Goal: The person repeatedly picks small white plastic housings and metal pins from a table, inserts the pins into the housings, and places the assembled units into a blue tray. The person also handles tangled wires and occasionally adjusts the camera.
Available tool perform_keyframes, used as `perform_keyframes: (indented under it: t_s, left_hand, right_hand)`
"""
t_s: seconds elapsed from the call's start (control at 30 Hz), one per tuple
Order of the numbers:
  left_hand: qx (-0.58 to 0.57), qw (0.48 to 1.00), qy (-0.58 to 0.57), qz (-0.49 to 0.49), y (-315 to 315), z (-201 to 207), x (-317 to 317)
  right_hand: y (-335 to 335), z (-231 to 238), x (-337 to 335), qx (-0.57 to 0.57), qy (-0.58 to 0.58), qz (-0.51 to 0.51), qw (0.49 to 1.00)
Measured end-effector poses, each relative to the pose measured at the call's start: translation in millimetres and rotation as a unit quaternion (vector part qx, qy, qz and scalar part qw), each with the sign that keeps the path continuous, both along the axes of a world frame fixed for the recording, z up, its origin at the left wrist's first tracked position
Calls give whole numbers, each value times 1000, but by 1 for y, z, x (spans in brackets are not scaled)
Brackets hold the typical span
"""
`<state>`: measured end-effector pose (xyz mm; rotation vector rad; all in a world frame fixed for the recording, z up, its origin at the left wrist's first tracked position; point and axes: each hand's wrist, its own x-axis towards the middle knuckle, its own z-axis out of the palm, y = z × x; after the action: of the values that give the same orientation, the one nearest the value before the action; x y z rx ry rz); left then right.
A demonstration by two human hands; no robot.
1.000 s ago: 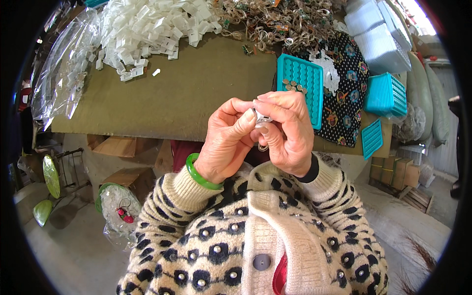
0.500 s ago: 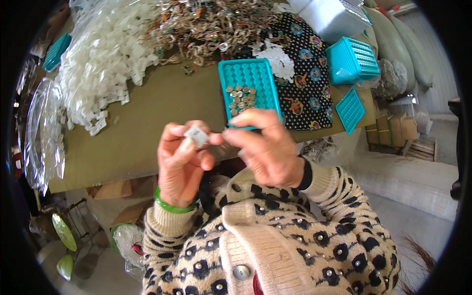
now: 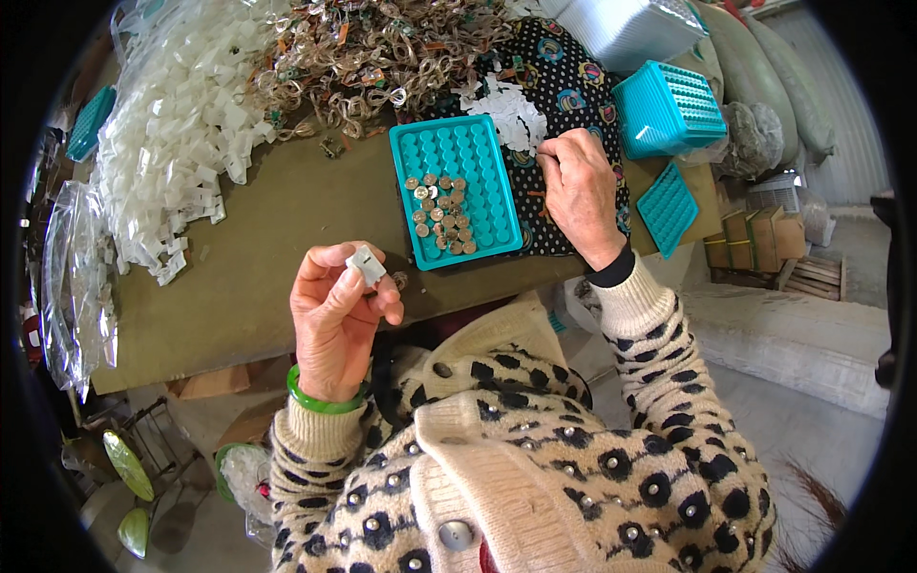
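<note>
My left hand (image 3: 332,320) pinches a small white square plastic piece (image 3: 366,265) between thumb and fingers, just in front of the table edge. A dark slot shows on its face. Farther right, my right hand (image 3: 581,191) reaches over the polka-dot cloth (image 3: 531,199). Its thumb and forefinger close together at the edge of a heap of flat white pieces (image 3: 506,113); what lies between the fingertips is hidden. Between my hands stands a teal tray (image 3: 506,239) with rows of round hollows. Several coin-like metal discs (image 3: 449,222) lie in its near part.
A mound of white plastic pieces (image 3: 158,162) covers the table's left. Tangled clear cables (image 3: 373,57) are heaped at the back. Stacked teal trays (image 3: 659,110) stand right, with a single teal tray (image 3: 669,208) nearer me. Clear plastic trays (image 3: 621,33) rise behind.
My right hand has left my left hand and moved right and away from me to the flat white pieces. My left hand keeps hold of the white plastic piece.
</note>
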<state>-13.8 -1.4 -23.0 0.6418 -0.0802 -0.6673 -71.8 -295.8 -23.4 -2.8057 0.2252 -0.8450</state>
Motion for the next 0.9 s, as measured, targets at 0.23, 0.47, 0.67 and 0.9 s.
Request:
perform_keyframes:
  t_s: [0.23, 0.47, 0.67, 0.9]
  left_hand:
    - [-14, 1000, 25, -12, -2, -1, -2]
    - [-32, 998, 44, -32, 1, -3, -3]
    - [-37, 998, 40, -22, 1, -7, -3]
    - [-51, 998, 28, -24, -1, -12, -2]
  right_hand:
    - [-2, 7, -5, 99, -68, 13, 993]
    - [6, 15, -11, 109, -83, -1, 991]
    - [2, 13, -14, -67, 44, 94, 992]
    - [0, 19, -27, 13, 43, 138, 989]
